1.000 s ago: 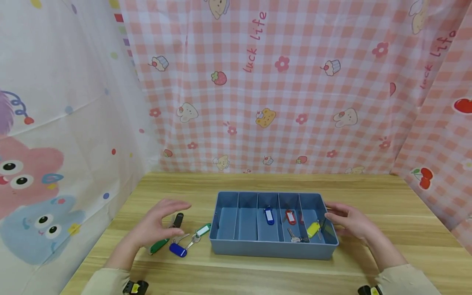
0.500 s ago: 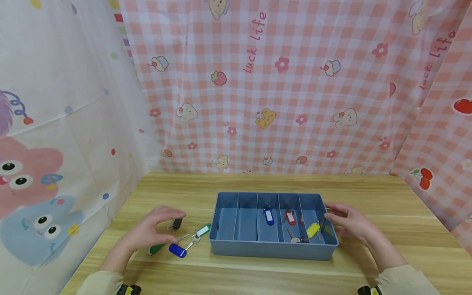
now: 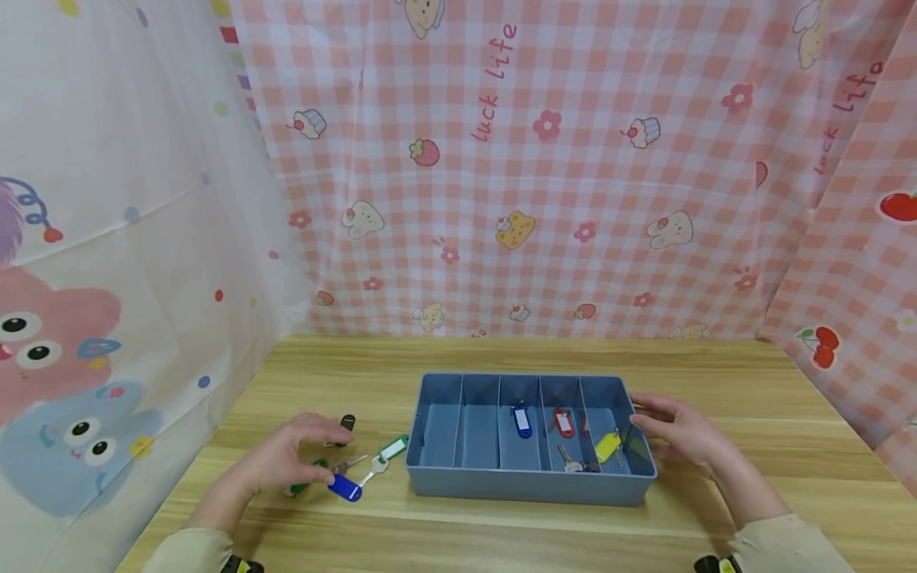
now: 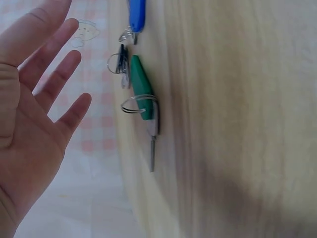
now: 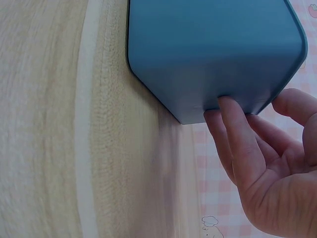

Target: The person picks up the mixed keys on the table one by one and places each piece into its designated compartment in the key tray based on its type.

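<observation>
My left hand (image 3: 290, 454) hovers over loose keys on the table, fingers spread and thumb tip at the edge of a blue key tag (image 3: 345, 488). Around it lie a black key tag (image 3: 348, 422), partly behind the fingers, a green key tag (image 4: 142, 84) with ring and key, and another green key tag (image 3: 393, 450) with a silver key (image 3: 373, 469). My right hand (image 3: 677, 430) holds the right end of a blue-grey divided box (image 3: 530, 485). In the right wrist view its fingers (image 5: 237, 134) lie along the outer wall and the thumb reaches the rim.
Inside the box, a blue-tagged key (image 3: 522, 420) lies in the middle compartment. A red key tag (image 3: 563, 422) and a silver key (image 3: 571, 459) lie right of it, and a yellow key tag (image 3: 608, 447) is in the rightmost compartment. Patterned cloth (image 3: 530, 175) hangs behind the table.
My left hand has moved down and slightly left, closer to the blue key tag, with its thumb and fingers drawing nearer together. The right hand and the box have stayed put.
</observation>
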Available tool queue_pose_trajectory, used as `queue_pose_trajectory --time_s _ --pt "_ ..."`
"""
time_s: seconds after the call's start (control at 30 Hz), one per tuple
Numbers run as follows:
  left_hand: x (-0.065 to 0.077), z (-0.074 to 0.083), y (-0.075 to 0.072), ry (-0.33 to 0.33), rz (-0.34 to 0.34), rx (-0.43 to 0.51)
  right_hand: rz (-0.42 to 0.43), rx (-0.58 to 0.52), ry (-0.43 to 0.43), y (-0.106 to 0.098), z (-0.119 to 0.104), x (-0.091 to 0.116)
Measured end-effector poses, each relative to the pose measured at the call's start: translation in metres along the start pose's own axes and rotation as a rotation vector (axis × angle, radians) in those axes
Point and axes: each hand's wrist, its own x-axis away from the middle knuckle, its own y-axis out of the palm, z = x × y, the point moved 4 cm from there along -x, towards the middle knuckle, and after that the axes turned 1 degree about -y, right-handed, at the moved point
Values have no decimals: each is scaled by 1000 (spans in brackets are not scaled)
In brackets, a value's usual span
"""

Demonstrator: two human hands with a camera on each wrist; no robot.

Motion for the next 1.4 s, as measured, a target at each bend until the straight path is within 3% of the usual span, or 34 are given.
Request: queue_pose_trajectory --time_s 0.3,0.93,1.2,1.4 --pt "4 -7 4 -57 -55 10 5 13 24 0 0 1" --pt "8 -24 9 -17 -62 10 4 4 19 -1 1 0" --pt "8 -27 10 -38 -73 28 -2 -2 7 -1 3 -2" --pt "7 -27 12 -7 -66 20 -6 -10 9 -1 2 -1"
